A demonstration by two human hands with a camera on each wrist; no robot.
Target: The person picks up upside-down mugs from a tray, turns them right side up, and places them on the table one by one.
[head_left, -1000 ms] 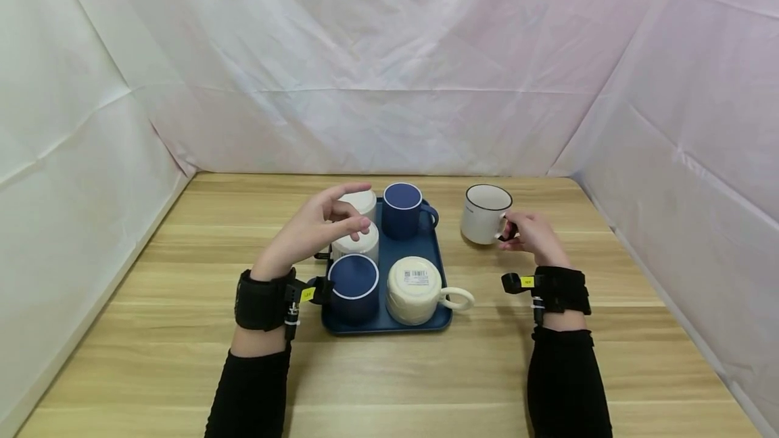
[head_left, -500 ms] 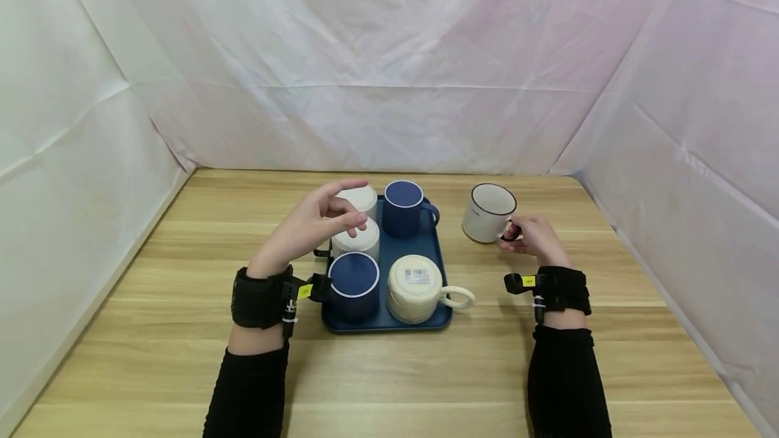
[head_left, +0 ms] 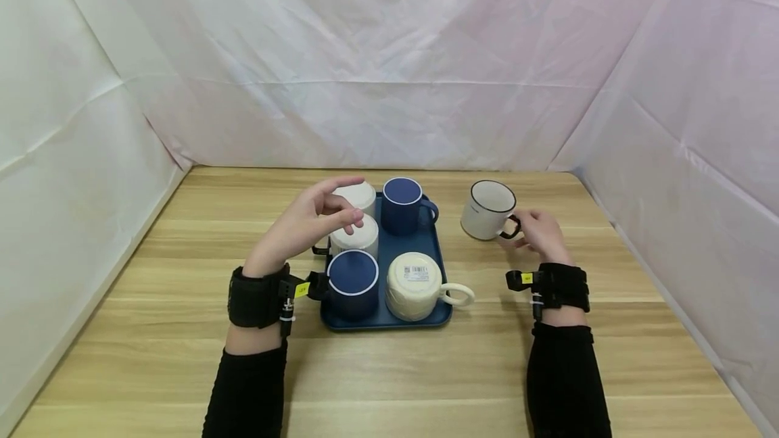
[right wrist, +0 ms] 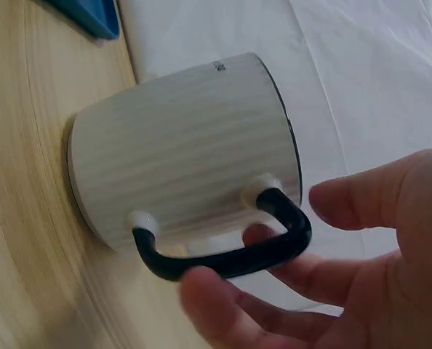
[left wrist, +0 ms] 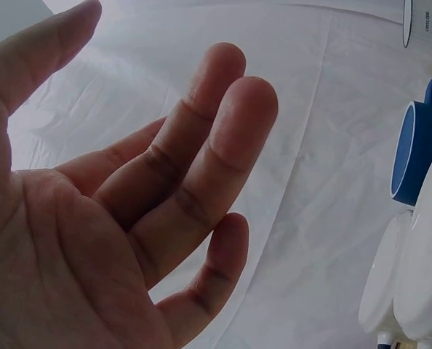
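A white mug with a black rim (head_left: 485,211) stands upright on the wooden table (head_left: 389,370), right of a blue tray (head_left: 389,322). My right hand (head_left: 538,232) lies just beside its black handle (right wrist: 230,254). The fingers (right wrist: 216,309) are loose around the handle and the thumb stands apart from it. My left hand (head_left: 310,222) hovers with relaxed, spread fingers (left wrist: 201,167) over an upside-down white mug (head_left: 358,238) on the tray and holds nothing.
The tray also carries another upside-down white mug (head_left: 360,195), a blue mug (head_left: 402,205) at the back, a second blue mug (head_left: 353,282) in front and an upside-down cream mug (head_left: 416,286) with a barcode label. White sheets wall in the table on three sides.
My right hand has let go of the white mug's handle and its fingers have loosened; the mug has settled on the table. The left hand has barely moved.
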